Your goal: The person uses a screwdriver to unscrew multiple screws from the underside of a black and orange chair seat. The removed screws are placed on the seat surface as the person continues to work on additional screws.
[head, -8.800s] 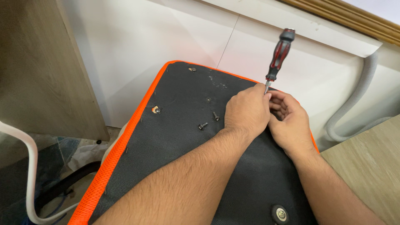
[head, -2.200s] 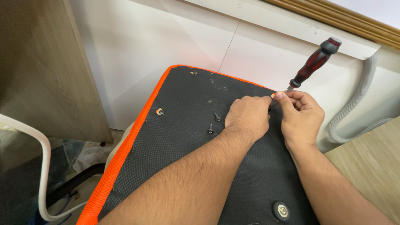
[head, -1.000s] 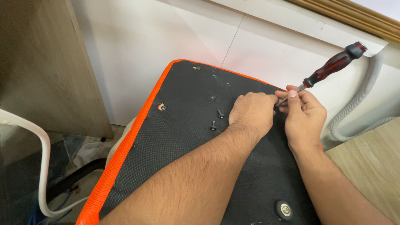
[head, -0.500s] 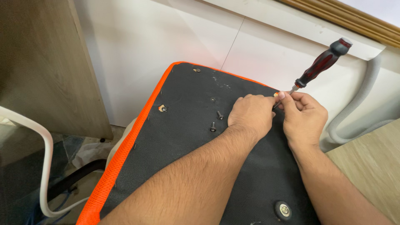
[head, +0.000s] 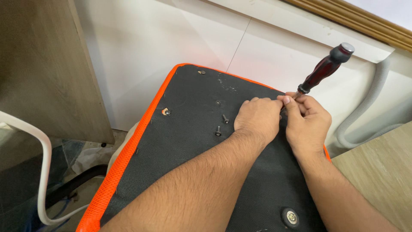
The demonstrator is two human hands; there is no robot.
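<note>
A black fabric-covered seat panel (head: 180, 141) with an orange mesh edge (head: 128, 159) lies underside up in front of me. My left hand (head: 257, 118) rests on it as a fist, fingers curled near a spot hidden under both hands. My right hand (head: 307, 124) pinches the metal shaft of a screwdriver with a dark red and black handle (head: 327, 68), which tilts up and to the right. Two loose screws (head: 221, 123) lie on the panel just left of my left hand.
A metal insert (head: 166, 112) sits near the panel's left edge, another fitting (head: 292, 216) near the bottom. A white wall panel (head: 171, 47) stands behind, a wooden board (head: 38, 73) at left, a grey corrugated hose (head: 365, 111) at right, a wooden surface (head: 382, 172) lower right, a white cable (head: 43, 172) at left.
The screwdriver handle has swung between upright and leaning right over the frames; since half a second ago it barely shifted. Both hands stay at the same spot on the panel.
</note>
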